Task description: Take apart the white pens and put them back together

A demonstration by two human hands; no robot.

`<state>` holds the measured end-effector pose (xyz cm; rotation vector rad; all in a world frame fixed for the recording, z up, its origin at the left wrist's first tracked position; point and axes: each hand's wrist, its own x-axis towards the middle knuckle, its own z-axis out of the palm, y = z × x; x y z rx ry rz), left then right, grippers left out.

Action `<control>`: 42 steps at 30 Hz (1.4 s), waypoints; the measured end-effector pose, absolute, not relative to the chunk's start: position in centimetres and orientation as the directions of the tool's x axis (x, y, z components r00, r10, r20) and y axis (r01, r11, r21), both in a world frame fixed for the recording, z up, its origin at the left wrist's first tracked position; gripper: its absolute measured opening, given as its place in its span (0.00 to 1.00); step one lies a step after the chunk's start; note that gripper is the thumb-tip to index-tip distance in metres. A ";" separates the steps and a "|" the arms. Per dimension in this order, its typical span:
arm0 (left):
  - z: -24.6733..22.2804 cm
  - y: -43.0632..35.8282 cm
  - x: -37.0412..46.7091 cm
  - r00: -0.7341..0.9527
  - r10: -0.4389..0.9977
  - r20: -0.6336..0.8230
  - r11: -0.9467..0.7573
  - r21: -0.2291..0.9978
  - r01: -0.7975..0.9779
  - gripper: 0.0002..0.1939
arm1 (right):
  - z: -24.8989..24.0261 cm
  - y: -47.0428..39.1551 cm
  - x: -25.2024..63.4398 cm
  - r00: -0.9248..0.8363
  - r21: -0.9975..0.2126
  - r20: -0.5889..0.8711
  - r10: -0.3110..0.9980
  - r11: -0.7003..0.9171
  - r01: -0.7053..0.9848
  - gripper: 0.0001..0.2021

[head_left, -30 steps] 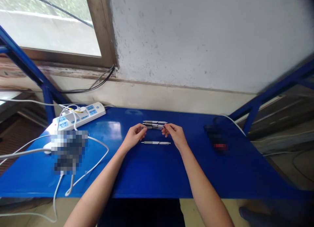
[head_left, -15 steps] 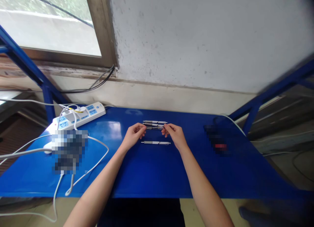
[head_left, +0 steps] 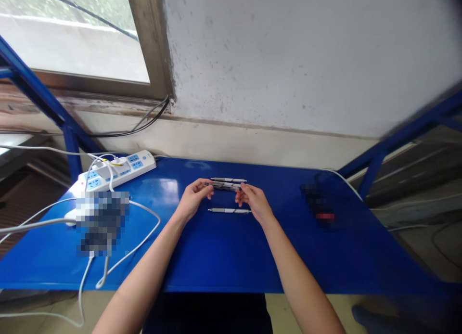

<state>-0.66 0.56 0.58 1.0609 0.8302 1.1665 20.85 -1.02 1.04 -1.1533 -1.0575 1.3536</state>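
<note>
My left hand (head_left: 194,197) is closed, thumb and fingers pinching the left end of a white and grey pen (head_left: 226,185). At the pen's other end, the fingers of my right hand (head_left: 254,199) pinch it too. The pen lies crosswise between both hands; how many pens are in this grip is hard to make out, as they overlap. Just beyond it, a similar pen (head_left: 231,180) rests parallel on the blue table (head_left: 224,252). Another white and grey pen (head_left: 228,210) lies on the table nearer to me, below the hands.
A white power strip (head_left: 146,163) with plugs and cables sits at the back left. Near it is a blurred-out dark object (head_left: 103,223) with a looping white cable (head_left: 157,223). Another blurred dark and red object (head_left: 319,206) lies right. Blue metal posts (head_left: 371,168) and a wall (head_left: 288,64) border the table.
Both hands have shifted slightly left, still pinching the pen. The held pen appears closer to the far pen. The near pen has stayed in place.
</note>
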 end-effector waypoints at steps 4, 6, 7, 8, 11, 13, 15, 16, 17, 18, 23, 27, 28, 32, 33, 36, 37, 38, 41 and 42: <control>0.7 0.6 -0.7 0.196 0.980 0.022 0.043 0.946 -0.321 0.16 | 1.2 -0.9 20.8 -0.056 -0.954 -0.076 0.996 -0.089 -0.286 0.18; 0.8 0.5 -0.6 0.198 0.980 0.028 0.036 0.950 -0.310 0.16 | 1.3 -0.8 21.0 -0.101 -0.927 -0.081 0.992 -0.113 -0.359 0.20; 0.8 0.5 -0.5 0.200 0.979 0.032 0.030 0.954 -0.299 0.16 | 1.4 -0.8 21.1 -0.125 -0.917 -0.089 0.988 -0.130 -0.378 0.22; 0.8 0.4 -0.4 0.203 0.978 0.037 0.023 0.959 -0.283 0.16 | 1.4 -0.7 21.1 -0.147 -0.910 -0.099 0.984 -0.149 -0.387 0.23; 0.8 0.3 -0.3 0.211 0.976 0.063 -0.016 0.976 -0.219 0.15 | 1.5 -0.8 21.2 -0.191 -0.903 -0.121 0.974 -0.188 -0.387 0.26; 0.8 0.2 -0.4 0.212 0.974 0.080 -0.042 0.983 -0.178 0.15 | 1.5 -0.8 21.2 -0.194 -0.910 -0.120 0.974 -0.186 -0.370 0.26; 0.9 0.1 -0.5 0.218 0.972 0.084 -0.055 0.989 -0.139 0.15 | 1.5 -0.9 21.2 -0.187 -0.926 -0.114 0.976 -0.172 -0.337 0.25; 0.9 0.1 -0.6 0.222 0.971 0.082 -0.056 0.991 -0.121 0.15 | 1.5 -1.0 21.2 -0.185 -0.932 -0.110 0.977 -0.166 -0.322 0.24; 0.9 0.1 -0.7 0.228 0.970 0.080 -0.057 0.993 -0.107 0.15 | 1.5 -1.0 21.2 -0.184 -0.935 -0.105 0.977 -0.160 -0.316 0.23; 0.9 0.1 -0.7 0.231 0.970 0.079 -0.058 0.994 -0.096 0.15 | 1.5 -1.0 21.2 -0.183 -0.936 -0.101 0.978 -0.156 -0.317 0.22; 1.0 0.1 -0.8 0.225 0.971 0.082 -0.060 0.993 -0.103 0.15 | 1.6 -1.1 21.0 -0.156 -0.940 -0.097 0.983 -0.142 -0.311 0.21; 0.9 0.1 -0.6 0.216 0.972 0.087 -0.063 0.991 -0.114 0.15 | 1.5 -1.0 21.0 -0.143 -0.933 -0.097 0.985 -0.140 -0.331 0.22; 0.8 0.1 -0.6 0.215 0.972 0.091 -0.067 0.991 -0.114 0.15 | 1.5 -0.9 21.0 -0.145 -0.930 -0.099 0.984 -0.144 -0.339 0.21; 0.6 0.2 -0.6 0.211 0.971 0.116 -0.099 0.991 -0.086 0.14 | 1.3 -1.0 21.2 -0.176 -0.922 -0.100 0.979 -0.158 -0.355 0.18; 0.7 0.2 -0.6 0.202 0.971 0.131 -0.120 0.991 -0.064 0.14 | 1.3 -1.0 21.2 -0.181 -0.923 -0.095 0.979 -0.155 -0.352 0.18; 0.8 0.0 -0.6 0.185 0.961 0.208 -0.223 0.972 0.068 0.13 | 1.3 -1.1 21.1 -0.187 -0.944 -0.083 0.979 -0.138 -0.299 0.18; 0.9 -0.1 -0.6 0.192 0.953 0.236 -0.262 0.958 0.121 0.12 | 1.2 -1.1 21.1 -0.189 -0.955 -0.079 0.979 -0.129 -0.266 0.19; 0.9 -0.2 -0.6 0.212 0.942 0.262 -0.299 0.939 0.170 0.12 | 1.1 -1.1 21.1 -0.192 -0.968 -0.074 0.979 -0.117 -0.222 0.20; 1.0 -0.4 -0.6 0.316 0.894 0.318 -0.408 0.870 0.277 0.10 | 0.9 -1.1 21.3 -0.191 -0.999 -0.032 0.981 -0.036 -0.019 0.20; 1.0 -0.4 -0.6 0.353 0.876 0.330 -0.440 0.846 0.302 0.10 | 0.8 -1.0 21.4 -0.182 -0.998 -0.006 0.983 0.006 0.069 0.19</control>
